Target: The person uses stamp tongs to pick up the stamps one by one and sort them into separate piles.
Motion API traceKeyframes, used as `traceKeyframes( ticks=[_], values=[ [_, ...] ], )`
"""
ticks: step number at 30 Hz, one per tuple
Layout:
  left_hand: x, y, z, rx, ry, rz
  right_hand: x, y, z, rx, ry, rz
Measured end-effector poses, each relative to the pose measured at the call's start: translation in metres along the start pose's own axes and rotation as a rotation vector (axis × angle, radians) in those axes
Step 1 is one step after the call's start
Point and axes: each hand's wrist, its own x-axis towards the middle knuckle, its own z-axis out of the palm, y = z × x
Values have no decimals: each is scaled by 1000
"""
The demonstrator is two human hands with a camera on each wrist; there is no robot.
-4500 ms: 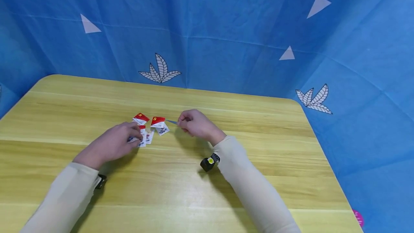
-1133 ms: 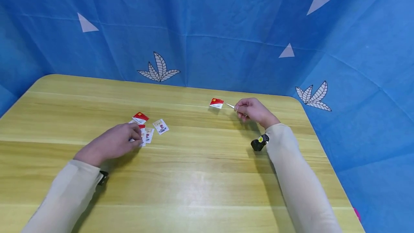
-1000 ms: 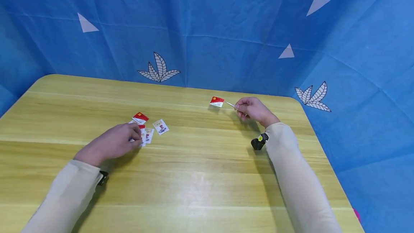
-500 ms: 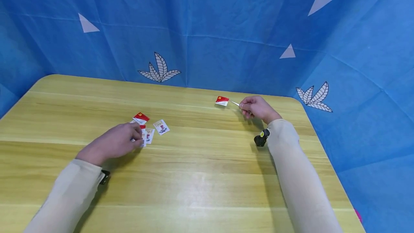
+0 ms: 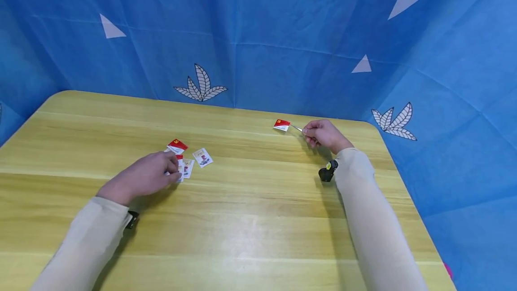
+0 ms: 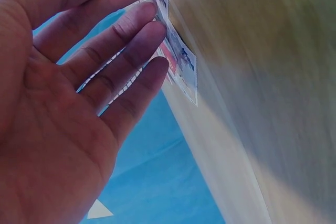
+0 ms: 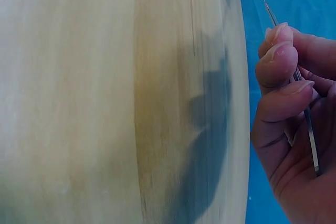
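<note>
In the head view my right hand (image 5: 325, 134) grips metal tweezers (image 7: 311, 124) between thumb and fingers. Their tips hold the edge of a small red and white stamp (image 5: 281, 125) over the table's far side; in the right wrist view just a corner of that stamp shows. My left hand (image 5: 147, 175) lies at the left over a loose group of stamps, fingers relaxed and their tips at the stamps (image 6: 181, 61). Around it are a red-topped stamp (image 5: 177, 145), a pale one (image 5: 187, 168) and a separate pale stamp (image 5: 203, 157). Fingers partly cover the group.
The wooden table (image 5: 242, 219) has a rounded far edge. Behind it hangs a blue cloth (image 5: 282, 21) printed with leaves and triangles. A black wrist camera (image 5: 328, 171) sits on the right wrist, and another (image 5: 132, 219) on the left.
My right hand has carried the tweezers and the red and white stamp from beside the group to the far right, drifting slightly further right lately. The left hand has stayed on the group.
</note>
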Motion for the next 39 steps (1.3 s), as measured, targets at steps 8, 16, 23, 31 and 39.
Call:
traceKeyframes(
  ticks=[8, 16, 23, 31, 39],
  values=[
    [1, 0, 1, 3, 8, -2, 3, 2, -2, 3, 0, 24],
    [-1, 0, 4, 10, 20, 7, 3, 1, -4, -29, -27, 55],
    [1, 0, 5, 17, 28, 19, 2, 12, -13, -67, -28, 39],
    [0, -1, 4, 13, 20, 24, -6, 9, -15, -15, -7, 9],
    [1, -2, 4, 21, 20, 17, -14, 0, -8, -20, 17, 8]
  ],
)
